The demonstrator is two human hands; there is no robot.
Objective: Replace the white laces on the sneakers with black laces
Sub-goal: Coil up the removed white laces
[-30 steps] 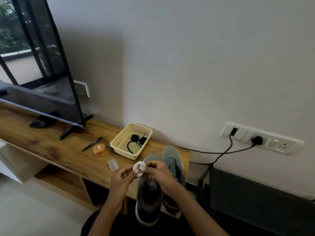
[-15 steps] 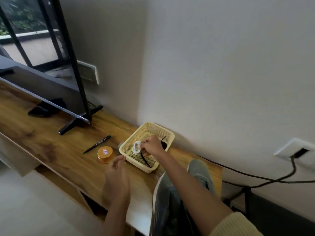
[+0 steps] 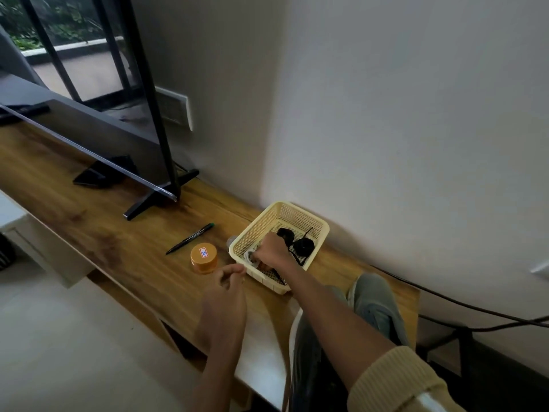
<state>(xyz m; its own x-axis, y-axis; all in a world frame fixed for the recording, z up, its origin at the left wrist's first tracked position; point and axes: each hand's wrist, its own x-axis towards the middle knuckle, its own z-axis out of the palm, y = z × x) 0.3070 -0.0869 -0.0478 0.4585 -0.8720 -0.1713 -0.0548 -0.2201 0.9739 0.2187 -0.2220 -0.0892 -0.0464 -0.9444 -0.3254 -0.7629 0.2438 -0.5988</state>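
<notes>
Right hand (image 3: pixel 271 249) is down inside the yellow mesh basket (image 3: pixel 322 228), fingers curled around the bundled white laces (image 3: pixel 249 257) at the near-left corner. The black laces (image 3: pixel 300 245) sit coiled in the same basket, just past the knuckles. Left hand (image 3: pixel 224 295) hovers over the wooden counter (image 3: pixel 113 233) in front of the basket, fingers loosely bent with the tips nearly together, pinching nothing. The grey sneakers (image 3: pixel 375 304) lie on the counter under the right forearm. The small orange jar (image 3: pixel 203 257) has a white label on its lid, too blurry to read. A black pen (image 3: pixel 190 238) lies beside it; the TV's (image 3: pixel 89 126) foot stands further left.
</notes>
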